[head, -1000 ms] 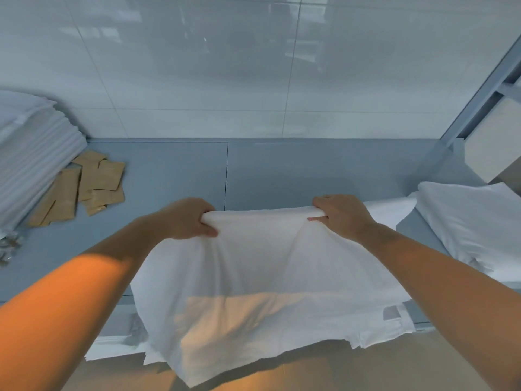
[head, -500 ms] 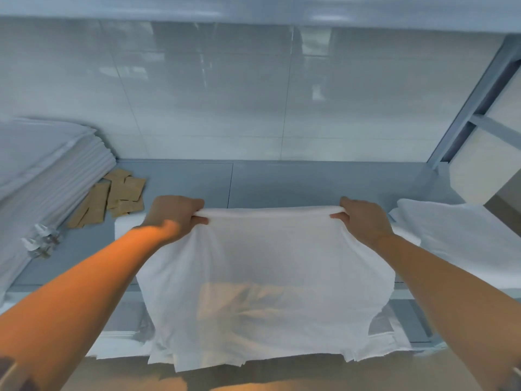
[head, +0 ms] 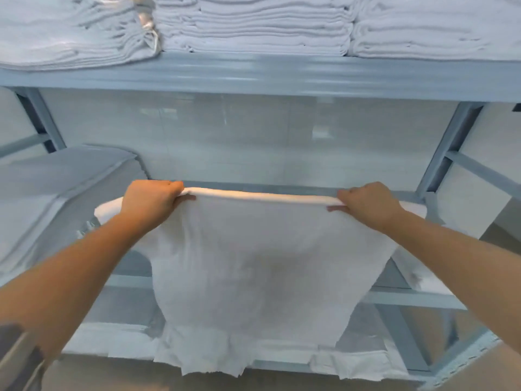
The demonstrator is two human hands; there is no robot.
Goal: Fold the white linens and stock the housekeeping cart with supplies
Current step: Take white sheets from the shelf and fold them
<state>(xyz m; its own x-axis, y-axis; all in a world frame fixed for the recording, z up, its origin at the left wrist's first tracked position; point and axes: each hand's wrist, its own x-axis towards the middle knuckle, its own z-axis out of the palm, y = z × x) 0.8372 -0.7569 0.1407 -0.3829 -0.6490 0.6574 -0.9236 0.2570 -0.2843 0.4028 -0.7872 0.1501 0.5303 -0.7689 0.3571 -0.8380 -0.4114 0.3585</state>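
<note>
White linen (head: 253, 272) is held up at centre frame by its folded top edge, gripped at 9 o'clock by the left hand (head: 152, 200) and at 3 o'clock by the right hand (head: 366, 203). Folding is judged partly done; folded stacks (head: 253, 26) are shelved at 12 o'clock. No cart or legible writing is seen.

Both hands are up holding a big white cotton linen sheet (head: 253, 266) by its folded top edge. The left hand (head: 150, 197) grips it at about 9 o'clock, the right hand (head: 366, 200) at 3 o'clock, and the rest hangs down in front of a pale blue metal shelf rack (head: 282, 80). Stacks of folded white towels (head: 253, 24) sit on the top shelf at 12 o'clock. A pile of flat folded white sheets (head: 56, 193) sits on the middle shelf, just left of the left hand.
</note>
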